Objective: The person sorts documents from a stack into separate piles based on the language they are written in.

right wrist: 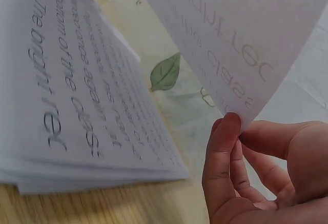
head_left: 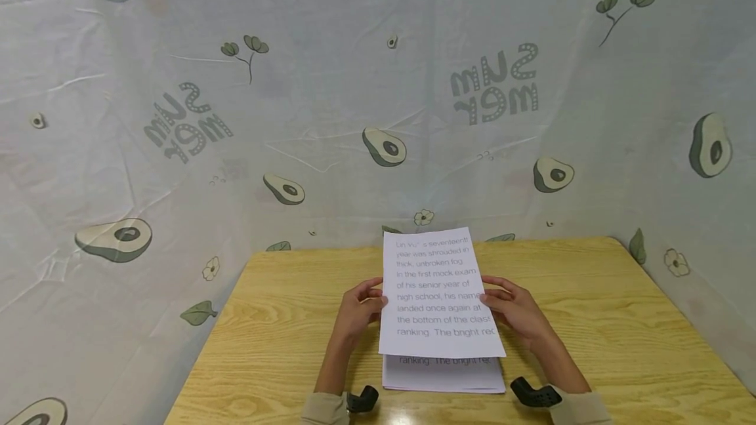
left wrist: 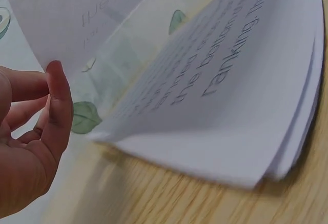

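Observation:
A printed sheet of paper (head_left: 437, 294) is held up over the table, tilted, its text side facing the head camera. My left hand (head_left: 360, 310) pinches its left edge between thumb and fingers. The opposite edge is pinched by my right hand (head_left: 516, 310). In the right wrist view the right thumb and fingertips meet on the sheet's edge (right wrist: 246, 70), with print showing faintly through. Beneath the raised sheet lies a stack of printed pages (head_left: 443, 378), mostly covered in the head view. Both wrist views show the stack's layered edges (left wrist: 292, 147) on the wood, apart from the hands.
The stack rests on a wooden table (head_left: 283, 320) near its front edge. Behind and beside the table hangs a pale cloth (head_left: 331, 84) printed with avocados, leaves and lettering. A black wrist device (head_left: 363, 400) sits at the left sleeve, another (head_left: 534, 393) at the right.

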`<state>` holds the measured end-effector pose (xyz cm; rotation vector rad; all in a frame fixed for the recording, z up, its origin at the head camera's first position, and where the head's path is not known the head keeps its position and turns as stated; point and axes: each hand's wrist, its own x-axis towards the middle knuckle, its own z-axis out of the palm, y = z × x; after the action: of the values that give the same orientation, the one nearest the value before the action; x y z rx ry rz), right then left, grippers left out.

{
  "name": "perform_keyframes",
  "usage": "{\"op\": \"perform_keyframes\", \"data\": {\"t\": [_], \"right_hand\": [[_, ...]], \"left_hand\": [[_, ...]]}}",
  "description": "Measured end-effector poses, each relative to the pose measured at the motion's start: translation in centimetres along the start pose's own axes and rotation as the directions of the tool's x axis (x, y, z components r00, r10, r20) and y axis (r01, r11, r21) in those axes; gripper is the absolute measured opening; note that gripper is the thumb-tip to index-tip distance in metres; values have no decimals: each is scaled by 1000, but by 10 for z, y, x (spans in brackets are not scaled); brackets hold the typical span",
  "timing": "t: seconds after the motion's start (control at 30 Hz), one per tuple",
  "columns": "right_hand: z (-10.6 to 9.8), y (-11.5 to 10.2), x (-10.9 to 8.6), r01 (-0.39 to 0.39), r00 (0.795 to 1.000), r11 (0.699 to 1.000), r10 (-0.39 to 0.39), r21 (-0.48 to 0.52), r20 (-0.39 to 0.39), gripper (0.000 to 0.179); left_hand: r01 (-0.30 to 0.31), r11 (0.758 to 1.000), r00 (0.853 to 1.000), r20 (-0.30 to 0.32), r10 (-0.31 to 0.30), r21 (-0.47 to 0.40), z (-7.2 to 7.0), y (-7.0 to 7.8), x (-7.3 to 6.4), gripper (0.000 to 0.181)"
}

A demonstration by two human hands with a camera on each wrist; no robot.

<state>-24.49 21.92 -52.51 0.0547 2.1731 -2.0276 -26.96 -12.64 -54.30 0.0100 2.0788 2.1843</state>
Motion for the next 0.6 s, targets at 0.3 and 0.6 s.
{"op": "perform_keyframes", "data": {"t": [0.3,0.6], "right_hand": [[-39,13,1,-17,1000,1000,17,-7,3,65],[-97,24,-12,-52,999,999,52,0,12,62]], "left_hand": [[3,1000,999,-42,-3,12,43,-5,5,50],[-14,993,998,-64,22,121,109,-18,7,48]]}}
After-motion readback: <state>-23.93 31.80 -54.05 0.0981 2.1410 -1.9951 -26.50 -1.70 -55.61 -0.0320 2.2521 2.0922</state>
